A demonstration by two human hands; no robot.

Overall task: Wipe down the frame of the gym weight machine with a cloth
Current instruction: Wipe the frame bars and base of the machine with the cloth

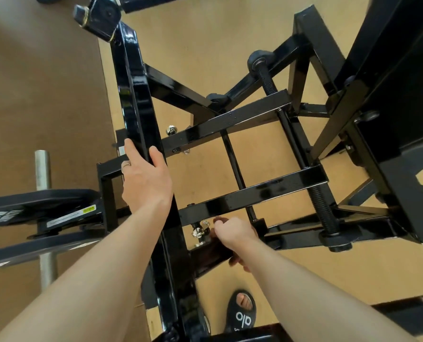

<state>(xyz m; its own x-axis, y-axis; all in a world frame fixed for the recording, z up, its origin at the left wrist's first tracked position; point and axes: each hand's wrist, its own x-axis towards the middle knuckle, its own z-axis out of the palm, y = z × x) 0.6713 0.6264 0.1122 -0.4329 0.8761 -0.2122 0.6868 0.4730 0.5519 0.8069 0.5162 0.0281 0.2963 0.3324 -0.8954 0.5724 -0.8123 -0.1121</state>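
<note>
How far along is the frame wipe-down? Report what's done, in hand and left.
Done: the two crossbars look glossy, speckled with droplets, so probably already wiped. In hand: the left hand grips the long main beam; the right hand presses a dark cloth on a lower bar by the bolts. Left: likely the threaded rods and far frame, though I cannot tell.

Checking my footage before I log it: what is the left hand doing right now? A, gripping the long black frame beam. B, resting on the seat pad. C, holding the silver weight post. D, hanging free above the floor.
A: the left hand wraps the long black frame beam, fingers on one side and thumb on the other, well apart from the silver weight post.
</note>
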